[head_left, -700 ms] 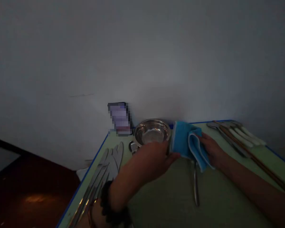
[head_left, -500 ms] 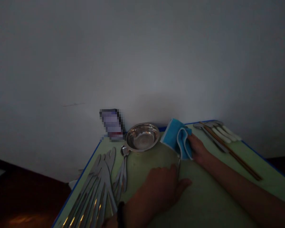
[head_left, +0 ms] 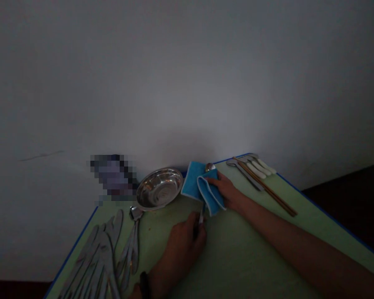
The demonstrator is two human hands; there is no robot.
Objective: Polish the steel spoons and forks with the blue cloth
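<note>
A spoon (head_left: pixel 210 167) wrapped in a blue cloth (head_left: pixel 193 180)

The left hand (head_left: pixel 185 238) grips the spoon's handle; just beyond, the right hand (head_left: pixel 227 191) is closed around the folded cloth, the spoon's rounded, shiny head poking out above. The cloth is pale-edged. Nearby are a round metal bowl (head_left: pixel 160 193), with metal spoons (head_left: pixel 135 243) and long knives (head_left: pixel 95 261) to the left, brown chopsticks (head_left: pixel 274 195) and white-handled cutlery (head_left: pixel 258 168) to the right. The green table (head_left: pixel 237 257), edged in blue, stands by a plain grey wall (head_left: pixel 187 83).
</note>
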